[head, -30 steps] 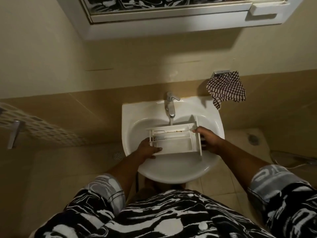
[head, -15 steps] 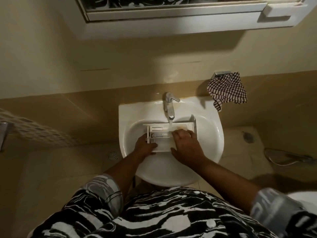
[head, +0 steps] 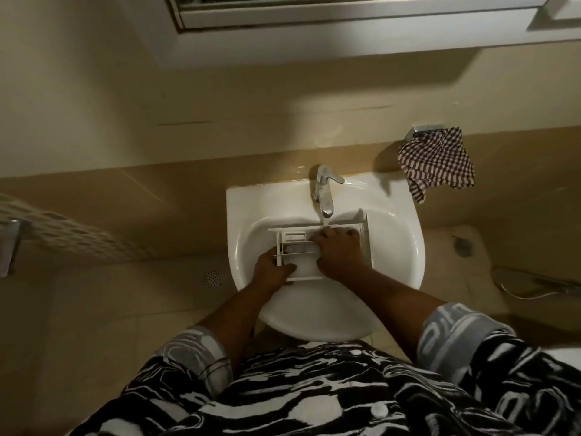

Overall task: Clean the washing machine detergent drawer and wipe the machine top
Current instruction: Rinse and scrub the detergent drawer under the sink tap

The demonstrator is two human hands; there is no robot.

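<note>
Right hand (head: 339, 248), centre of frame: we see it palm-down inside the drawer (head: 301, 247), fingers spread flat over the right-hand compartments, pressing rather than gripping anything we can make out. Whether something small lies under the palm, we cannot tell.

Left hand (head: 272, 270), just left and below: clamped on the drawer's near left corner, thumb over the rim, fingers hidden beneath.

The drawer, white plastic with several compartments, sits in the basin of the sink (head: 248, 221), roughly level, long side running left to right. Its front panel stands at the right end. The back edge lies directly beneath the tap (head: 323, 193); a thin stream of water falls from the spout onto that edge beside the right fingertips.

Further out: we note a checked cloth (head: 437, 162) hanging from a metal holder on the wall, upper right of the sink, well apart from the hands. A floor drain (head: 213, 277) shows left of the sink. A hose (head: 534, 286) lies at the right edge of the frame. Patterned black-and-white sleeves fill the bottom of the frame.
</note>
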